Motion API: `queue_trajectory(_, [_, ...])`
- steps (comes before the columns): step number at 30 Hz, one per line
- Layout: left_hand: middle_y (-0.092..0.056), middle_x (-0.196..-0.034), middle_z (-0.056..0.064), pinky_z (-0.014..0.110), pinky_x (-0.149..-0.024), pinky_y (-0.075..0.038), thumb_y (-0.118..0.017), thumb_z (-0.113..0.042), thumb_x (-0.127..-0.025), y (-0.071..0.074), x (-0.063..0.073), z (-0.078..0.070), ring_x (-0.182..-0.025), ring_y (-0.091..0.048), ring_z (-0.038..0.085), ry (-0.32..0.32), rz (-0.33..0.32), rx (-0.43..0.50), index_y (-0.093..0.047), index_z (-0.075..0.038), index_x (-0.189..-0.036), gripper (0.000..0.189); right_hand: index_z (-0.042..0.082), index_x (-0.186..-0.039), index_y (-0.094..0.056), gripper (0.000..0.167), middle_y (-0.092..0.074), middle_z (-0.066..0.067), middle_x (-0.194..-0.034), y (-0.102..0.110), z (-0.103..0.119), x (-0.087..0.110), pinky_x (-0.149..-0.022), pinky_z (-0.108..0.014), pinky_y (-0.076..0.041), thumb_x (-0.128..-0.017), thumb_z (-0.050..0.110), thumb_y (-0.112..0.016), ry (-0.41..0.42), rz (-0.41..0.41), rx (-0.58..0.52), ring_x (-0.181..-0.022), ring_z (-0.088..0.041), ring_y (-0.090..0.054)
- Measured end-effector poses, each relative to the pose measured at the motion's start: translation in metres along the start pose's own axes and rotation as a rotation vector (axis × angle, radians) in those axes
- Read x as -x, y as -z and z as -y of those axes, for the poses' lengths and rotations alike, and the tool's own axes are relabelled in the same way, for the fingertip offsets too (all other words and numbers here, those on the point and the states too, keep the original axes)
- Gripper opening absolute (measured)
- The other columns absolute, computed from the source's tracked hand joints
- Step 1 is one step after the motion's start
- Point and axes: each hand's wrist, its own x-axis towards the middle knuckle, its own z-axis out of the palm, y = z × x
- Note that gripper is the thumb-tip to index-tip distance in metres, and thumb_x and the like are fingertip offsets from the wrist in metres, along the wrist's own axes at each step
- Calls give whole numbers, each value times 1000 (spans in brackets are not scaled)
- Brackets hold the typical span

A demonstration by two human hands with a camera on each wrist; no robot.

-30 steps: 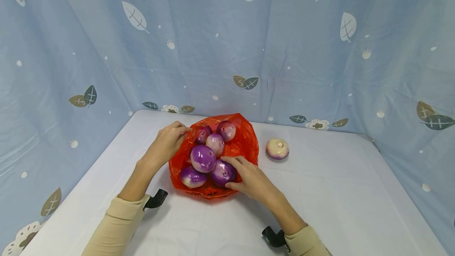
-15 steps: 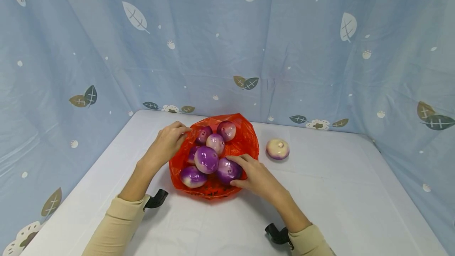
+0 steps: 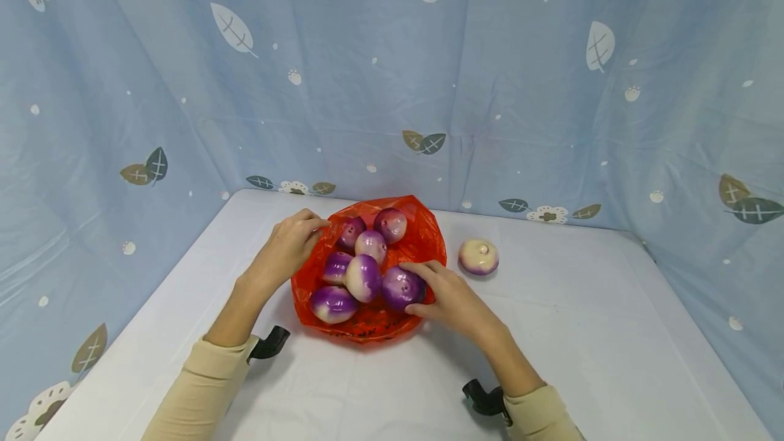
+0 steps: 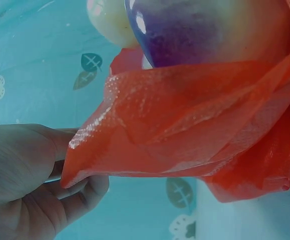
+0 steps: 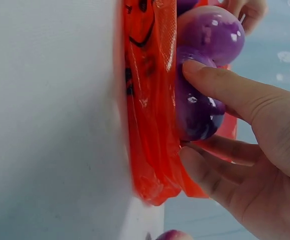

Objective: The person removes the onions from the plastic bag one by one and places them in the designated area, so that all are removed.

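A red plastic bag (image 3: 429,237) lies wide open on the table, holding several glossy purple-and-white turnips. My left hand (image 3: 290,239) pinches the bag's rim at its left side; the left wrist view shows the red film (image 4: 150,130) between thumb and fingers. At the bag's right side my right hand (image 3: 452,299) grips a purple turnip (image 3: 402,288), thumb on the near side and fingers round the far side. Beside that one rests another turnip (image 3: 364,278), its white face turned left. In the right wrist view the gripped turnip (image 5: 200,110) sits just inside the bag's edge.
A single cream turnip (image 3: 478,257) with a purple underside sits on the white table (image 3: 588,332), right of the bag. Blue patterned cloth (image 3: 343,87) hangs behind the table and along its sides. A black wrist device (image 3: 268,343) is on the left forearm.
My right hand has shifted to the right with the gripped turnip. The turnip beside it has rolled right, showing its white side and uncovering another behind it. The left hand stays put.
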Motion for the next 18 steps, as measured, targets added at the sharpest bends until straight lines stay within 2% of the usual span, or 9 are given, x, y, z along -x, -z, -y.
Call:
queue_trajectory(7, [-67,-101,16,46,-83,-59,-63,0,-92,-1,0,2,-91,-68,31,-9,-16,-14,-72,0,-110,20,26,-141,-52,71,-58,-9,-131,5,-4,1,-100,-47,-52,-77,30,-84,-20,-11,-3,-121,-26,-59])
queue_trajectory(18, [-67,-101,16,46,-84,-59,-64,0,-92,-1,0,1,-91,-67,31,0,-11,-11,-72,0,-110,21,23,-140,-53,69,-58,-12,-132,11,-8,1,-100,-47,-53,-79,30,-83,-8,-14,6,-122,-27,-59])
